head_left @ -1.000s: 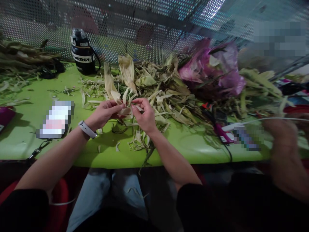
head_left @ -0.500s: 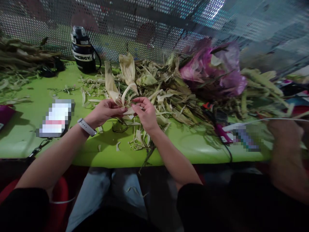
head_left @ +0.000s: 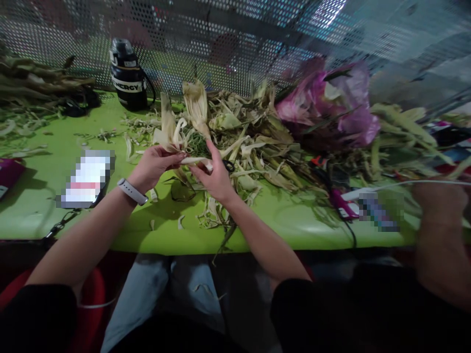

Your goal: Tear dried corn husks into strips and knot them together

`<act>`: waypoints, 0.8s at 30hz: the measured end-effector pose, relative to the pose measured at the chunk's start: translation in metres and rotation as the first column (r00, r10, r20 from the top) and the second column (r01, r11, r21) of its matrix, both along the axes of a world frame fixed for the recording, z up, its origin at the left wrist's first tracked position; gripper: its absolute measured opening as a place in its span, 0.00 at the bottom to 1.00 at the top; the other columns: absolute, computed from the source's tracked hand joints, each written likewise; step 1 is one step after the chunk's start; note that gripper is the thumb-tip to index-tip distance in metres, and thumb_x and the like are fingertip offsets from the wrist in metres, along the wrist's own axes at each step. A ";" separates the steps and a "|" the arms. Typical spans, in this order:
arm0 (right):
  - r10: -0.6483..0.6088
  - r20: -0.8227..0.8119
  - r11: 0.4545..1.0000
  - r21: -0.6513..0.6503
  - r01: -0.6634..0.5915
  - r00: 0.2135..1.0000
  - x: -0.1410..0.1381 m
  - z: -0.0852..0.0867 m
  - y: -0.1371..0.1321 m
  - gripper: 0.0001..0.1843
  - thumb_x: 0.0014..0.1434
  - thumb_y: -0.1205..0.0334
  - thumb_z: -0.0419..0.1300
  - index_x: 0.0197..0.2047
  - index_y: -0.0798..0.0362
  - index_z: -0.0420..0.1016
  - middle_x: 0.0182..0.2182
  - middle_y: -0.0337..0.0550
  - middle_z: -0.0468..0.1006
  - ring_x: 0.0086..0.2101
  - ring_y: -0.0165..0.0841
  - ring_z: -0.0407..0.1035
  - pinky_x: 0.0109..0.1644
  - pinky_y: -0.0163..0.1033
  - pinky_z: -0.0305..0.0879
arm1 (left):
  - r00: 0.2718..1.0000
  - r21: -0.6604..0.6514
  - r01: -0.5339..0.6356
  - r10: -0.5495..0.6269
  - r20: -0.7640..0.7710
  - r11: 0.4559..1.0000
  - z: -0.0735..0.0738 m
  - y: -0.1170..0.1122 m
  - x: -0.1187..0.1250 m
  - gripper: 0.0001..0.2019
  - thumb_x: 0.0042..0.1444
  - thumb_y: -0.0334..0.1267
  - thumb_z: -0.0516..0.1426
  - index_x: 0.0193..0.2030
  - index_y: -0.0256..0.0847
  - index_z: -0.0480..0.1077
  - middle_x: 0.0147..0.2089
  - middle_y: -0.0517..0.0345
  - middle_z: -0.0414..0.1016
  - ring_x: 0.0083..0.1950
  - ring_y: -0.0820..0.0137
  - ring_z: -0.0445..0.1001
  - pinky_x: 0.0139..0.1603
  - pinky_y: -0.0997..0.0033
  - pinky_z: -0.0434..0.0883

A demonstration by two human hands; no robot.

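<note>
My left hand (head_left: 156, 166) is closed, its thumb and fingers pinching pale dry corn husk (head_left: 167, 120) whose broad leaf stands up and whose strip curls beside it. A pale husk strip (head_left: 195, 160) runs across from the left fingertips to my right hand (head_left: 219, 179). The right thumb and fingers close about that strip's far end, with the index finger pointing up. Just beyond the right hand, a dark loop (head_left: 228, 166) shows among the husks; what it belongs to is hidden. Behind both hands lies a tangle of green strands (head_left: 196, 143).
A heap of corn husks (head_left: 253, 117) covers the back of the green table (head_left: 147, 240). Around it are a pink plastic bag (head_left: 324, 108), a black bottle (head_left: 128, 81), a phone (head_left: 86, 179) at left and another phone (head_left: 379, 211) at right. Another person's arm (head_left: 439, 211) rests at far right.
My right hand has turned and shifted slightly left and down, its index finger now extended upward. The husk strip between the hands now lies straighter. A dark loop has come into view.
</note>
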State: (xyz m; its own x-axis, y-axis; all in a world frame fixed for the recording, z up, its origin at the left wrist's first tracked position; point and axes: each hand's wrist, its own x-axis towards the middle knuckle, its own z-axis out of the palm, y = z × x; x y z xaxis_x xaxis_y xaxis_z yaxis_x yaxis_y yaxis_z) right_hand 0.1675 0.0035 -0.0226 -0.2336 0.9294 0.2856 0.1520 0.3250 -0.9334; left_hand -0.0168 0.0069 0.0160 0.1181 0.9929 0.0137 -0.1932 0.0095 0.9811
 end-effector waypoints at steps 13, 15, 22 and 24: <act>0.031 0.243 0.947 0.303 -0.106 0.970 0.004 0.008 -0.005 0.13 0.61 0.54 0.59 0.44 0.48 0.80 0.40 0.42 0.83 0.41 0.36 0.77 0.48 0.43 0.72 | 0.982 0.138 -0.041 0.066 -0.178 0.990 -0.004 0.000 0.005 0.11 0.43 0.40 0.68 0.26 0.35 0.73 0.25 0.60 0.71 0.27 0.76 0.67 0.30 0.75 0.67; 0.069 0.197 0.973 0.204 -0.110 0.978 0.003 0.010 -0.006 0.14 0.60 0.49 0.60 0.38 0.50 0.79 0.28 0.38 0.79 0.29 0.32 0.74 0.36 0.37 0.70 | 0.980 0.150 -0.039 0.066 -0.185 0.988 -0.003 -0.001 0.005 0.11 0.43 0.39 0.68 0.26 0.36 0.73 0.26 0.61 0.72 0.28 0.76 0.67 0.32 0.75 0.68; 0.021 -0.202 0.961 -0.265 -0.075 0.979 -0.007 0.017 -0.009 0.23 0.55 0.39 0.62 0.27 0.49 0.63 0.13 0.26 0.57 0.11 0.22 0.51 0.13 0.31 0.46 | 0.987 0.184 0.027 0.003 -0.160 0.983 -0.002 -0.004 0.008 0.14 0.46 0.44 0.68 0.29 0.36 0.73 0.29 0.59 0.73 0.31 0.74 0.70 0.36 0.74 0.69; 0.005 -0.226 0.942 -0.325 -0.080 0.974 -0.008 0.016 -0.008 0.25 0.53 0.38 0.63 0.25 0.49 0.62 0.13 0.26 0.56 0.10 0.21 0.48 0.12 0.31 0.42 | 0.986 0.183 0.024 0.007 -0.165 0.983 -0.001 -0.005 0.009 0.16 0.46 0.47 0.68 0.30 0.35 0.74 0.30 0.57 0.75 0.32 0.73 0.71 0.36 0.73 0.70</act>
State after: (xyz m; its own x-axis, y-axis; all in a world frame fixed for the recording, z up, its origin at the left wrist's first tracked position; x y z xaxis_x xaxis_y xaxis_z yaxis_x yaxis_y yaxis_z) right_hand 0.1593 -0.0042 -0.0062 -0.2419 0.9702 0.0130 -0.0755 -0.0055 -0.9971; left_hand -0.0074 0.0019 0.0150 0.1425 0.9741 0.1753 -0.0302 -0.1728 0.9845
